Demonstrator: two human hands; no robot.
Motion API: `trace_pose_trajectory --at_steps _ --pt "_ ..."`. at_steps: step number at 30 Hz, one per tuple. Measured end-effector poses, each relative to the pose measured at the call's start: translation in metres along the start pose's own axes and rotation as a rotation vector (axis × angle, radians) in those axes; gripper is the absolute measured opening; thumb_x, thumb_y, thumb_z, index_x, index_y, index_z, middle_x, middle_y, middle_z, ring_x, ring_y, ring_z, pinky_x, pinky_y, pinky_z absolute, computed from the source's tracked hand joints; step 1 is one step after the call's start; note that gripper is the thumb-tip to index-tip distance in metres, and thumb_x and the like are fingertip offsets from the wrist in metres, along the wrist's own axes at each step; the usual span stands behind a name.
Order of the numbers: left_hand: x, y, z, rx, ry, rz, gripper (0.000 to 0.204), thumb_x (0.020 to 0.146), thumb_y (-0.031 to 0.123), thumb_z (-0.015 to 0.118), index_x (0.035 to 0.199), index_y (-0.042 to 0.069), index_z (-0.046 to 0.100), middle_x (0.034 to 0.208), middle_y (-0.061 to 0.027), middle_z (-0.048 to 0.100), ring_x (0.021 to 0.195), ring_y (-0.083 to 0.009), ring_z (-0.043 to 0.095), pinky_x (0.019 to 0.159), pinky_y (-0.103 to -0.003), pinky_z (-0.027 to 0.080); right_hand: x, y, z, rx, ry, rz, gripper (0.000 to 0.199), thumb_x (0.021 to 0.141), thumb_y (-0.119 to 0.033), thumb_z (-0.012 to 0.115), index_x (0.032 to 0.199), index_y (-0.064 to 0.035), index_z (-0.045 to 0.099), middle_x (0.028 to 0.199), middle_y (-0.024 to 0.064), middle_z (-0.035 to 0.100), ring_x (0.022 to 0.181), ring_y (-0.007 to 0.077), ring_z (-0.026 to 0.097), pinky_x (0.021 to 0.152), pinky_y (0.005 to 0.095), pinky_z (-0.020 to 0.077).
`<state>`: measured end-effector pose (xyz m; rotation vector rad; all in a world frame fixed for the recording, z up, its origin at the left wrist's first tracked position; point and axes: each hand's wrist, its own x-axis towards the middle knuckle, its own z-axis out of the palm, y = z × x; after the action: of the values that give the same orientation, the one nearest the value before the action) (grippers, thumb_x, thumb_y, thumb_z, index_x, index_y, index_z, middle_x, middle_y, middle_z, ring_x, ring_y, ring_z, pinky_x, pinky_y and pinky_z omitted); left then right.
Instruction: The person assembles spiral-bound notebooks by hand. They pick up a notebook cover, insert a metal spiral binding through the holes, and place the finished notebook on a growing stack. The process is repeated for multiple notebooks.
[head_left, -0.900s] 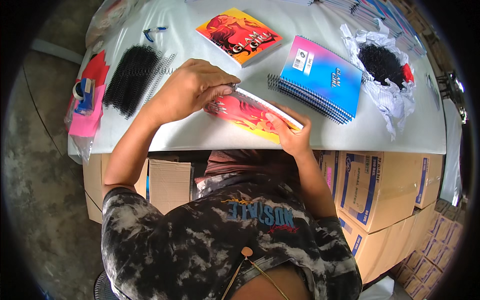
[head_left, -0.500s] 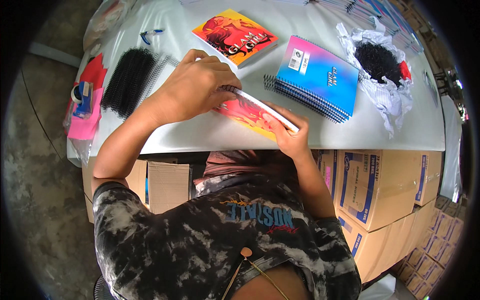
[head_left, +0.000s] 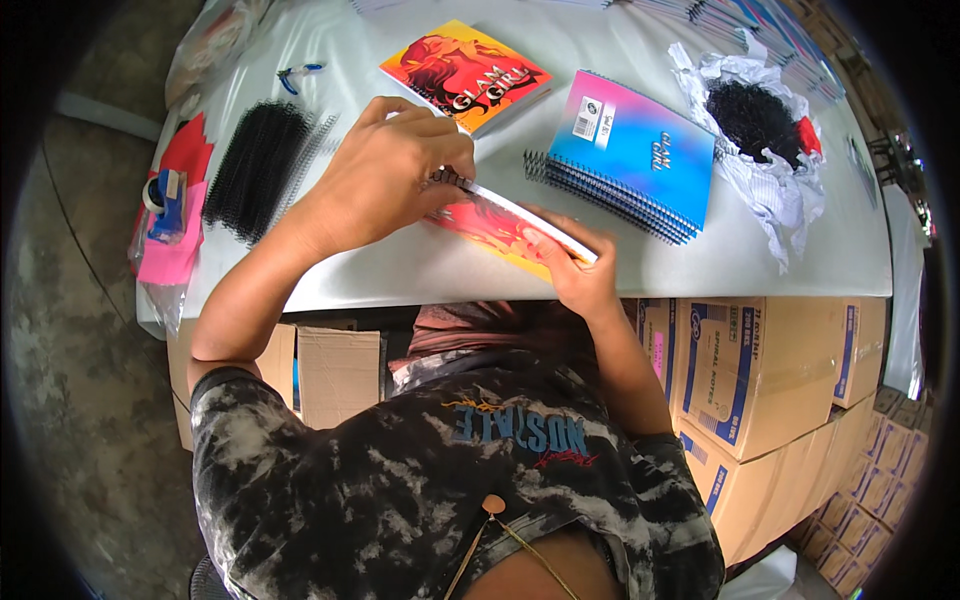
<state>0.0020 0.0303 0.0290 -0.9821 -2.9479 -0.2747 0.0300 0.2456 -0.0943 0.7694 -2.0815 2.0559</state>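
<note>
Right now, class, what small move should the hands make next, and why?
The left hand should probably work the black coil along the edge of the held notebook: coil shows only beside that hand, while the edge toward the right hand looks bare.

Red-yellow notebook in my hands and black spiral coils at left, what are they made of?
Red-yellow rectangular notebook: probably paper, smooth printed card cover; white page edge shows. Black spiral coils: thin loops suggest wire or plastic; finish too small to judge.

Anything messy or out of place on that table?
The tangled heap of curly black strands on crumpled white paper at right looks messy compared with the neatly aligned black spiral coils at left.
</note>
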Motion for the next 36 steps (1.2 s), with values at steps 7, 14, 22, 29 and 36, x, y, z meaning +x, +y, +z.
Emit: trace_pose_trajectory --at_steps 7,14,22,29,36 --pt "-0.035 -0.01 0.123 0.099 0.406 0.094 0.103 0.063 0.073 0.052 0.137 0.006 0.029 0.142 -0.0278 0.015 0.132 -0.0468 0.007 0.103 -0.06 0.005 0.002 0.003 0.004 -0.111 0.0 -0.125 0.032 0.076 0.006 0.059 0.107 0.0007 0.062 0.101 0.0138 0.065 0.087 0.0211 0.065 0.075 0.0286 0.0501" --pt "-0.013 -0.038 0.084 0.107 0.929 0.06 0.111 0.068 0.081 0.036 0.137 -0.004 0.019 0.141 -0.0341 0.004 0.131 -0.0487 -0.004 0.1 -0.063 -0.005 0.008 0.003 0.018 -0.198 -0.101 -0.37 0.042 0.068 0.012 0.056 0.107 -0.0022 0.062 0.103 0.0129 0.064 0.089 0.0261 0.064 0.075 0.033 0.0517" --pt "-0.034 -0.025 0.135 -0.101 0.537 0.032 0.095 0.069 0.072 0.05 0.123 -0.006 0.039 0.119 -0.0196 0.05 0.111 -0.0268 0.049 0.091 -0.046 0.038 0.008 0.003 0.016 -0.216 -0.097 -0.336 0.043 0.067 0.01 0.058 0.108 -0.0026 0.062 0.103 0.0132 0.064 0.087 0.0258 0.064 0.074 0.033 0.0515" --pt "-0.023 0.01 0.119 0.295 0.774 0.504 0.094 0.076 0.07 0.041 0.129 -0.007 0.033 0.126 -0.0335 0.03 0.127 -0.0485 0.016 0.1 -0.061 0.01 0.01 0.007 0.016 -0.22 -0.004 -0.313 0.039 0.069 0.012 0.056 0.106 0.0017 0.062 0.1 0.0151 0.065 0.086 0.0259 0.065 0.073 0.0319 0.052" --pt "-0.018 0.031 0.136 -0.171 0.73 0.351 0.089 0.078 0.068 0.041 0.132 -0.001 0.031 0.13 -0.0332 0.029 0.123 -0.0471 0.025 0.1 -0.058 0.018 0.009 0.011 0.018 -0.223 0.041 -0.269 0.041 0.07 0.002 0.062 0.11 -0.0021 0.059 0.099 0.0144 0.064 0.081 0.0267 0.065 0.068 0.0338 0.0525"
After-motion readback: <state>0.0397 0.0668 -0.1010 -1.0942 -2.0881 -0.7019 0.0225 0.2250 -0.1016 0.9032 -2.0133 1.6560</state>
